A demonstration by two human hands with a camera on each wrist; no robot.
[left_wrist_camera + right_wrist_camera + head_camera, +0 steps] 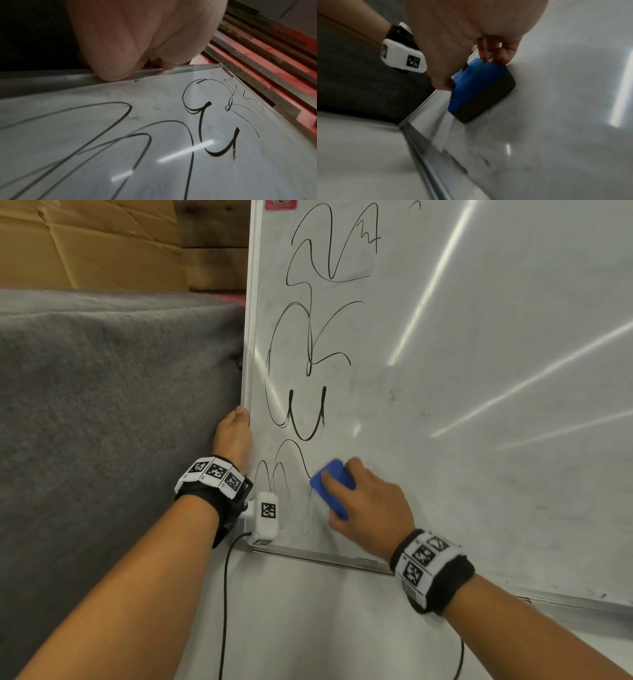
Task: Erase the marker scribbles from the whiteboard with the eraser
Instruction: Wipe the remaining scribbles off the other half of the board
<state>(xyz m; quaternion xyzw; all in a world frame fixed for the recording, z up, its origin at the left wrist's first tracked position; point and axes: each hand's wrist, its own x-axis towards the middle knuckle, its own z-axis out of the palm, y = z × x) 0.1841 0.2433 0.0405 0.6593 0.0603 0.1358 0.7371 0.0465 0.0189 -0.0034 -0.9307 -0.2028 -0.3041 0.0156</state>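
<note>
Blue foam eraser (331, 480) gripped by right hand (368, 505) | felt flat on glossy whiteboard (479, 371) | left hand (234, 436) clasps its frame

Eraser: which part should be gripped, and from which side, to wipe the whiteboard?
Grip the eraser by its blue plastic back, fingers on its long sides, coming from the side facing away from the whiteboard. Its dark felt face lies flat on the board, as the right hand holds it.
</note>
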